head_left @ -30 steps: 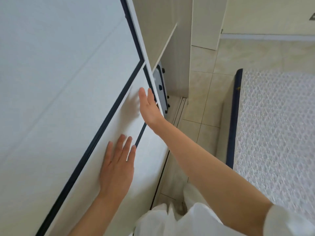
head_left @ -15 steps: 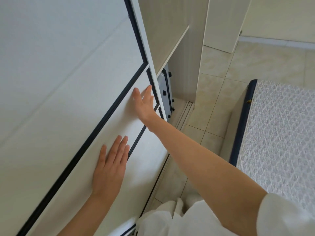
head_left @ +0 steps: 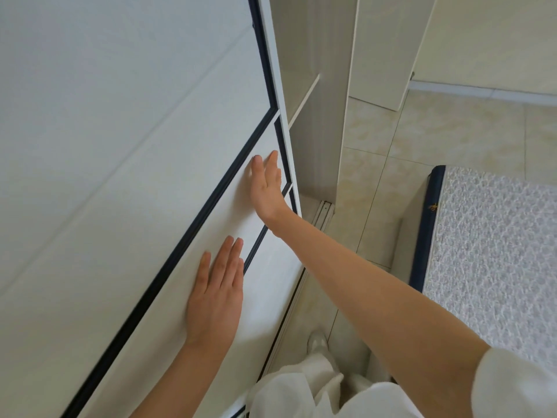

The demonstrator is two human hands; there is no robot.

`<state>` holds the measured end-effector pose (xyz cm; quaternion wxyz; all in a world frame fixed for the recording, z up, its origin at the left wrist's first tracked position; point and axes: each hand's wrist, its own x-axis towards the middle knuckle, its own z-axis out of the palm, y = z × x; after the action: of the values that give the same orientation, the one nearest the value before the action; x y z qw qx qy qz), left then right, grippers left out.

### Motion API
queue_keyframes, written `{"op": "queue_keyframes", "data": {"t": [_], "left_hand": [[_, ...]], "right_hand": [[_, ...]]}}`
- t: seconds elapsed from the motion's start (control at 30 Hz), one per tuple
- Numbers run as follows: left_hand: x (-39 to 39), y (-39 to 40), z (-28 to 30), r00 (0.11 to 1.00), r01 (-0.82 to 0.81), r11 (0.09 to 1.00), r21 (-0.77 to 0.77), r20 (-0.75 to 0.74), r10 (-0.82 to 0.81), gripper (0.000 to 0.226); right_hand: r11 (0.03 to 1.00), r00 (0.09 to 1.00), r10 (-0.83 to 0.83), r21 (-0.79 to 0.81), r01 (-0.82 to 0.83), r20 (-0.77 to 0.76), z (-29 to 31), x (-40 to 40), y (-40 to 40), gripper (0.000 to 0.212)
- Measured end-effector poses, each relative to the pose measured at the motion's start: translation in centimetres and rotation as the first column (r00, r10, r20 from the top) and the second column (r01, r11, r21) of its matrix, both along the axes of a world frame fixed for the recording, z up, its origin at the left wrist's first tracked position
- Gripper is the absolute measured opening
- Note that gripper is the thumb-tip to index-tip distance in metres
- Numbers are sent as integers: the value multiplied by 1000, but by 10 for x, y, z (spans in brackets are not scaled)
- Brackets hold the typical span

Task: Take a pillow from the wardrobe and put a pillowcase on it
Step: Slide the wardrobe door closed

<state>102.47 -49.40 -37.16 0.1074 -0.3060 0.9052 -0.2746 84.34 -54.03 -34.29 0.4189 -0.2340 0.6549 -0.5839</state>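
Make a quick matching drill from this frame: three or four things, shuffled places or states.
Things:
1. left hand
2. right hand
3. mattress
4. sliding door

Places or states:
A. at right, quilted, dark blue edging
B. flat on the door, nearer the camera
C. white panels, dark trim
D. flat on the door, near its open edge

Pairs: 1-B, 2-D, 3-A, 4-C

A bed mattress (head_left: 494, 251) with a bumpy white and grey top and a dark blue edge sits on the right, and shiny cream floor tiles (head_left: 452, 131) with thin lines between them lie beside it.
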Motion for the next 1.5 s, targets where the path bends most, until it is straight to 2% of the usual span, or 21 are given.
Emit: {"op": "queue_keyframes", "data": {"t": [0.07,0.17,0.27,0.43,0.6,1.07,1.17,1.5], "left_hand": [[-22,-9,0,1000,16,1000,27,-2,-16,55],[-57,-21,-1,991,-2,995,100,-133,16,47],[-85,-34,-1,982,31,991,127,-191,-6,44],[-130,-52,1,989,-13,988,154,-143,35,52],[-172,-71,-9,992,-2,998,60,-127,10,65],[-281,-109,-22,998,-61,997,-50,14,62,63],[-302,-117,-20,994,-101,994,-50,22,103,72],[-353,-139,-20,990,-121,991,-55,64,124,78]], "right_hand": [[1000,1000,-10,-13,10,-4,0,-23,-7,68],[1000,1000,-7,-14,7,-2,2,-58,-21,69],[1000,1000,-2,-7,2,-2,5,-89,-34,71],[1000,999,-15,5,15,44,8,-134,-52,74],[999,998,-35,-2,35,46,7,-179,-68,72],[996,996,65,50,-68,58,14,-305,-106,80],[997,997,58,45,-61,60,12,-325,-112,80],[999,996,36,23,-38,77,11,-371,-135,79]]}}
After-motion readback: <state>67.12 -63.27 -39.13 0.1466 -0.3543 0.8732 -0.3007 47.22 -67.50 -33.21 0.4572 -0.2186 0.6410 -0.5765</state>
